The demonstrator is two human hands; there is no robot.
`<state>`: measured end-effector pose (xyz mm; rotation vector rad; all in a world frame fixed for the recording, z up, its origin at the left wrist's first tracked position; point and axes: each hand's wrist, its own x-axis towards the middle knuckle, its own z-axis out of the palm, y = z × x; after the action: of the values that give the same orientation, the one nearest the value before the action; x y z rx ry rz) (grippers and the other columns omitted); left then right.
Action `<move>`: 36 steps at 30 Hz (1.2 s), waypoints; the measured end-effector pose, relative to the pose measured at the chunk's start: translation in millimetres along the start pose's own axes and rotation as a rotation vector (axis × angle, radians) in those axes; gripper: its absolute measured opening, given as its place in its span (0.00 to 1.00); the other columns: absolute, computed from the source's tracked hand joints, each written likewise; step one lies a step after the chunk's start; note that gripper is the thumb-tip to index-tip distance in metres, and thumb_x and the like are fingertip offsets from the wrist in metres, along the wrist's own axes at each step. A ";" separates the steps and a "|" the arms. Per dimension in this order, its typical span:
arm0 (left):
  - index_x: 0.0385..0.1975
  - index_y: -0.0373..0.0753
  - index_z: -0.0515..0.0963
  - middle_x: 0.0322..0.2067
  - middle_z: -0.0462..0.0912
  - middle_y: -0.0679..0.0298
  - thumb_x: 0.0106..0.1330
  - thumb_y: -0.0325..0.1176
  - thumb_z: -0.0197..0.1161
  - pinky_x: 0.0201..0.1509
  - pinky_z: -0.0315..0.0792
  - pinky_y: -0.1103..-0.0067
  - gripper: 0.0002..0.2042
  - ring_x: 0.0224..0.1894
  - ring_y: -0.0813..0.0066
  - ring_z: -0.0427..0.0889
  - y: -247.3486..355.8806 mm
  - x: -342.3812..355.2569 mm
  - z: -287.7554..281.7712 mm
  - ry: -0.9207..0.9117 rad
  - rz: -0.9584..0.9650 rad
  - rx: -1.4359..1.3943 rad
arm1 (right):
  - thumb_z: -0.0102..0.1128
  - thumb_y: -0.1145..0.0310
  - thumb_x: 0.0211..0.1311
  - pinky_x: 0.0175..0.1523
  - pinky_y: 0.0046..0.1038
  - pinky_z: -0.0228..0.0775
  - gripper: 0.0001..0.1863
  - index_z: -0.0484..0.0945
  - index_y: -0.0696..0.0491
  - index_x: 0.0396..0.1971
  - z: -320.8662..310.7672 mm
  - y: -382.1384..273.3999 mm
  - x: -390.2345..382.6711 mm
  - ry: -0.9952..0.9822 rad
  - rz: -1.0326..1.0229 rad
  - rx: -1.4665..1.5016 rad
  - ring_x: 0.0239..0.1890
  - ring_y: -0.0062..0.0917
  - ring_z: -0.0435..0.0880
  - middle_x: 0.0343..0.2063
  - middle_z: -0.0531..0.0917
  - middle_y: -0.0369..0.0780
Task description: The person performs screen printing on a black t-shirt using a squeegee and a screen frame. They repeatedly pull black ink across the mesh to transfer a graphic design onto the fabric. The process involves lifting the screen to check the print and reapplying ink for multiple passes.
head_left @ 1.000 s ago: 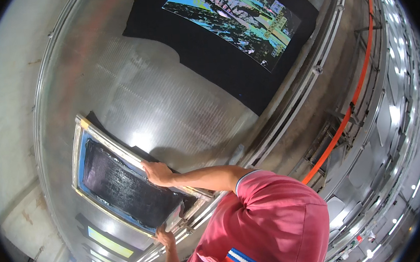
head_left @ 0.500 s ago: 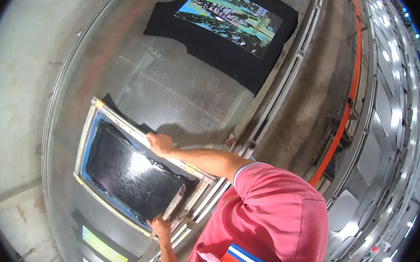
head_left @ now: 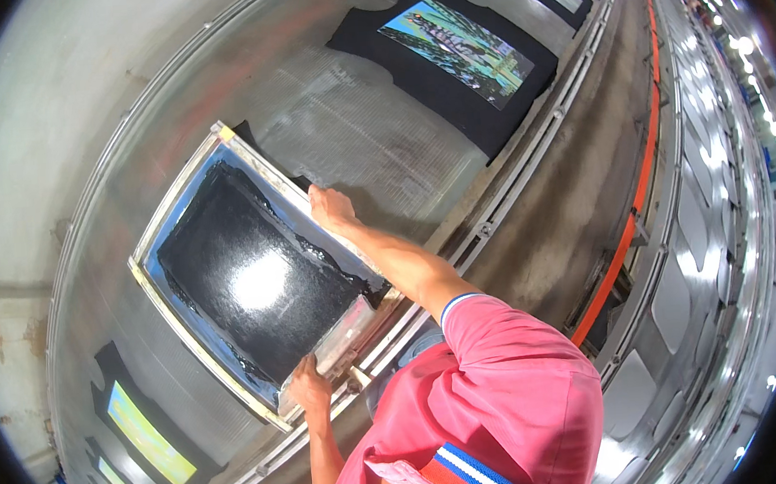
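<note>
A screen printing frame [head_left: 152, 276] with pale wooden rails and blue mesh borders lies on the long grey table. Glossy black ink [head_left: 217, 245] covers most of its mesh. My right hand [head_left: 332, 208] is closed over the frame's right-hand rail. At the near end my left hand [head_left: 310, 387] is closed at the left end of a squeegee [head_left: 345, 333], a pale, pink-stained bar lying across the mesh; its grip is partly hidden. Black fabric [head_left: 244, 137] peeks out from beneath the frame's right edge.
Beyond the frame lies a black T-shirt [head_left: 412, 65] with a colourful picture print. To the left, another black shirt piece [head_left: 109, 365] carries a yellow-green print [head_left: 145, 434]. A metal rail [head_left: 486, 229] edges the table; an orange-red strip [head_left: 627, 243] runs across the aisle.
My view has shifted, so the frame looks larger and more of the yellow-green printed shirt shows. Both hands keep their places on the frame and squeegee.
</note>
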<state>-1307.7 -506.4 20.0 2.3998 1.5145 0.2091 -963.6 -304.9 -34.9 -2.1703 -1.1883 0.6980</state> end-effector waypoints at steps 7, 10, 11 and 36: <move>0.39 0.48 0.88 0.33 0.87 0.51 0.54 0.23 0.61 0.40 0.80 0.61 0.16 0.35 0.50 0.87 3.1 18.5 -31.7 -0.167 -0.175 -0.002 | 0.53 0.62 0.67 0.46 0.48 0.76 0.12 0.83 0.50 0.37 -12.7 -0.8 4.0 0.034 -0.064 0.073 0.41 0.49 0.85 0.33 0.86 0.50; 0.40 0.47 0.88 0.33 0.87 0.50 0.53 0.22 0.61 0.39 0.79 0.59 0.17 0.35 0.48 0.87 21.3 15.4 -50.8 -0.052 -0.092 -0.008 | 0.54 0.61 0.67 0.45 0.45 0.77 0.12 0.84 0.50 0.37 -31.6 4.4 9.0 0.090 -0.131 0.128 0.40 0.47 0.86 0.32 0.86 0.49; 0.41 0.47 0.88 0.34 0.87 0.50 0.52 0.21 0.60 0.40 0.79 0.59 0.18 0.36 0.49 0.87 28.7 17.6 -53.4 -0.036 -0.121 -0.044 | 0.55 0.61 0.67 0.44 0.44 0.77 0.12 0.84 0.50 0.37 -34.5 9.1 11.6 0.125 -0.160 0.154 0.39 0.47 0.86 0.31 0.86 0.49; 0.40 0.47 0.89 0.29 0.86 0.50 0.50 0.25 0.61 0.41 0.80 0.60 0.17 0.34 0.49 0.86 -18.6 92.0 -59.3 -0.054 -0.213 -0.003 | 0.52 0.58 0.69 0.47 0.48 0.75 0.13 0.85 0.47 0.38 8.0 15.3 17.0 0.044 0.006 -0.055 0.42 0.49 0.84 0.36 0.86 0.49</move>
<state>-1300.1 -406.1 66.9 2.2022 1.7268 0.0995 -952.2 -295.3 -54.0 -2.2233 -1.1917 0.6242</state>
